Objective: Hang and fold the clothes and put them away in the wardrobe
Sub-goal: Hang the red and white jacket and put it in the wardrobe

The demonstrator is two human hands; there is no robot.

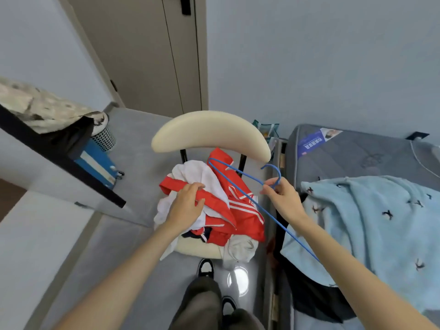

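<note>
Left hand: the left hand is reaching down onto the pile on the chair; its fingers are curling round a fold of the red jacket and gripping it.
Right hand: the right hand is holding a blue wire hanger just below its hook, with the fingers pinching together on the wire.
Hanger: it is hanging in the air above the right side of the pile, with the hook pointing up towards the chair back and one long wire running down past the right forearm.
Clothes: the red jacket with white stripes is lying crumpled on the chair seat, tangled with a white garment; a grey garment is spilling over the front edge of the seat.
Chair: the chair, with a cream curved back, is standing on the grey floor straight in front of the person.
Bed: a grey mattress is lying just to the right of the chair, with a light blue blanket rumpled across it.
Bench: a black-edged bench is standing on the left and carrying a patterned cloth; a blue box and a mesh bin are sitting on the floor under it.
Door: a grey-brown door is standing shut behind the chair.
Feet: a black and white shoe is showing below the seat.
</note>
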